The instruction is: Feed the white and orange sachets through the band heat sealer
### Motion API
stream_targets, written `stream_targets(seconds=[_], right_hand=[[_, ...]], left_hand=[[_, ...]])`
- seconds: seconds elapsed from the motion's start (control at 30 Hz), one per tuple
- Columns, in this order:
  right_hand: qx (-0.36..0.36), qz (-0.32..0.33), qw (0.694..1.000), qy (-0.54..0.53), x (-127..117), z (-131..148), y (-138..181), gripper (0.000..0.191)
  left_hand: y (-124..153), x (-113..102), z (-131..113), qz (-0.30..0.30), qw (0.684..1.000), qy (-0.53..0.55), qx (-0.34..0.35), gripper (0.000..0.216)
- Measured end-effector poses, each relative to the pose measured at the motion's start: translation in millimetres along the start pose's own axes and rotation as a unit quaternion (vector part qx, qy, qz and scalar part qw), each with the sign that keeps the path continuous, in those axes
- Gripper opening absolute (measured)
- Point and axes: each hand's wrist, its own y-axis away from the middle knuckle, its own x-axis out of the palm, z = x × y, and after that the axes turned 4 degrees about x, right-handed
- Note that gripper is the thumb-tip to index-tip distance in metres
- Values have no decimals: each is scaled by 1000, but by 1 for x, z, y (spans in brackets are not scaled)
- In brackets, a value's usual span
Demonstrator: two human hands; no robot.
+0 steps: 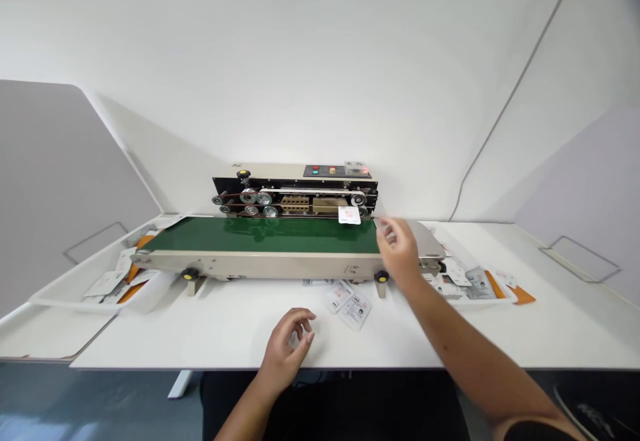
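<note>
Two bare hands work above a white table (210,328). The right hand (399,249) hangs just past the right end of a green conveyor belt (260,236), its fingers partly curled; blur hides whether it has hold of anything. The left hand (289,342) sits low over the tabletop, half open and holding nothing, with its wrist crossing the table's front edge. A short stretch of white tabletop separates it from two printed packets (347,304), which lie side by side, overlapping slightly, in front of the machine's base. A third printed packet (349,215) rests on the far edge of the belt, near the right hand's fingertips (381,223) and right against the black sealing head (295,198) of the band sealer (260,261). The belt runs between that far edge and a beige front rail with yellow knobs (381,276) near each end. At the far left, a white tray (75,301) holds loose cards and orange pieces, partly overhanging the table's corner area. At the far right, a second white tray (500,301) holds more packets and orange pieces, beyond the machine's end. Room for the hands stays widest along the table's front strip.
</note>
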Motion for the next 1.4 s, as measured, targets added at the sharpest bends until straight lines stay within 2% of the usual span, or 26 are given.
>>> stream_targets(seconds=[0.07,0.13,0.2,0.27,0.3,0.43,0.63,0.73,0.83,0.9,0.93,1.0,1.07,1.13,1.2,1.3,1.4], right_hand=[[-106,95,990,16,3,-1,48,25],[-143,241,958,55,13,-6,88,32],[-112,358,918,128,26,-14,115,55],[-60,414,887,195,39,-22,127,74],[-44,425,879,212,44,-26,129,75],[-64,421,882,201,55,-39,125,54],[-108,359,911,174,57,-54,128,32],[-146,295,934,137,55,-55,128,30],[-196,180,962,60,49,-47,125,31],[-220,127,967,-12,43,-39,124,28],[-218,119,968,-44,41,-34,124,25],[-179,130,971,-88,38,-26,126,20],[-123,148,976,-106,38,-23,129,19],[-79,171,975,-113,41,-23,132,18],[-38,199,972,-121,46,-27,134,17],[61,236,958,-151,53,-33,136,21],[143,297,927,-177,56,-34,135,46]], left_hand=[[-1,0,0,3,1000,-11,-3,19],[-3,1,-2,12,1000,-21,-3,18],[-5,1,-4,19,999,-34,-1,17],[-7,2,-6,23,998,-51,3,17],[-8,3,-6,24,998,-59,5,16],[-9,3,-9,23,996,-80,12,14],[-14,6,-12,30,995,-92,13,13],[-13,6,-11,32,995,-97,14,13],[-10,6,-7,28,994,-104,22,13],[-8,7,-5,14,993,-111,25,17],[-8,7,-4,10,993,-114,22,22],[-8,9,-4,21,993,-115,3,38],[-9,10,-5,63,992,-107,-30,53],[-10,11,-5,107,988,-92,-61,51],[-10,11,-4,123,986,-78,-83,42],[-7,10,1,88,988,-63,-112,48],[-4,8,6,55,989,-59,-126,59]])
